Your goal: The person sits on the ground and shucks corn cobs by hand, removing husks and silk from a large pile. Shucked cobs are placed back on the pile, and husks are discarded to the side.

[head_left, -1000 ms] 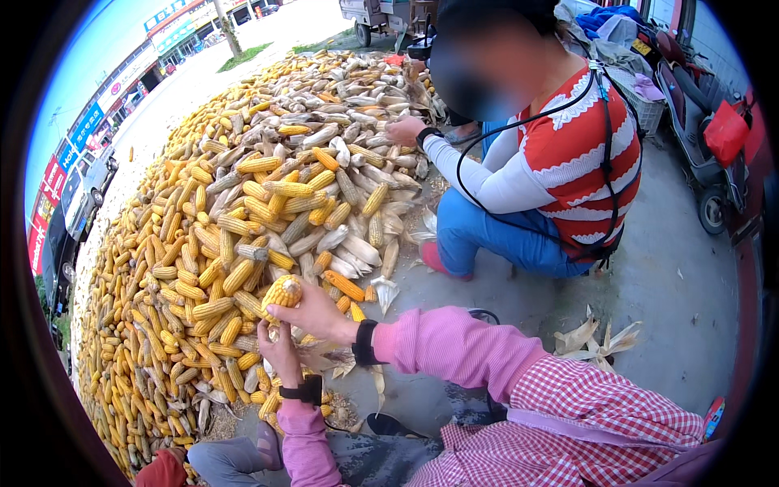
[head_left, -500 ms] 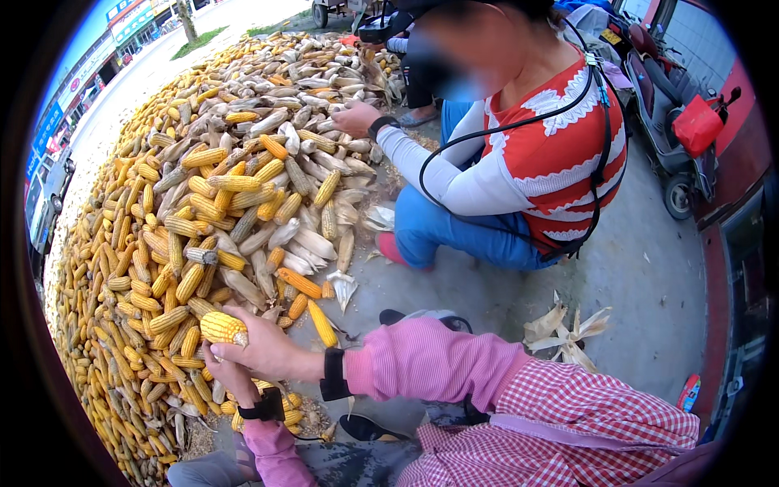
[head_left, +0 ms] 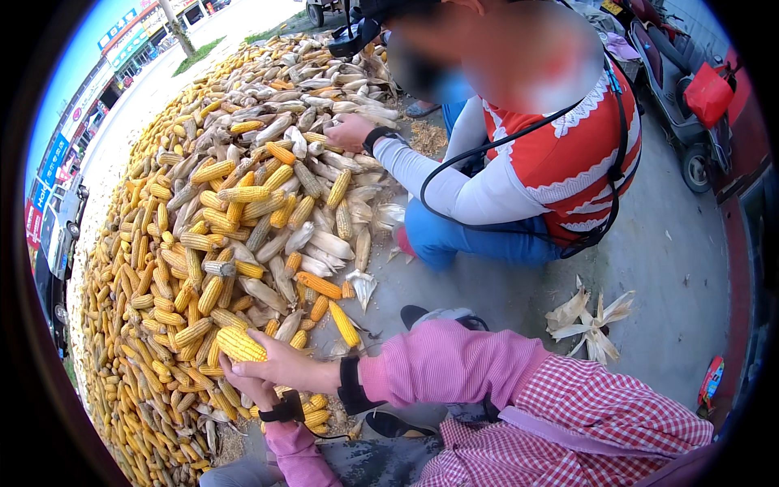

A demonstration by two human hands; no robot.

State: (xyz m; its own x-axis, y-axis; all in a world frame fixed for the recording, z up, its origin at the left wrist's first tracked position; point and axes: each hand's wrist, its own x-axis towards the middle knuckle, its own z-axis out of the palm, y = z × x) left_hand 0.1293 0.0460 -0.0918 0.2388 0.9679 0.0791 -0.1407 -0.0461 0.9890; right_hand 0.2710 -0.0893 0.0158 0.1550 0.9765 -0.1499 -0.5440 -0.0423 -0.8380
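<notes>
A plump yellow corn cob sits in the curled thumb and fingers of the right hand; the left hand bends close beneath, its grip partly hidden and impossible to tell. Just beyond spreads a heap of yellow corn. Nearby, a co-worker in a red-and-white top crouches on the grey floor, near pale, dry husks.

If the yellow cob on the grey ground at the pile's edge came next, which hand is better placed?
Probably the right hand: it is nearer that yellow cob; the left hand sits farther off. The right would first need freeing from the held cob, though.
</notes>
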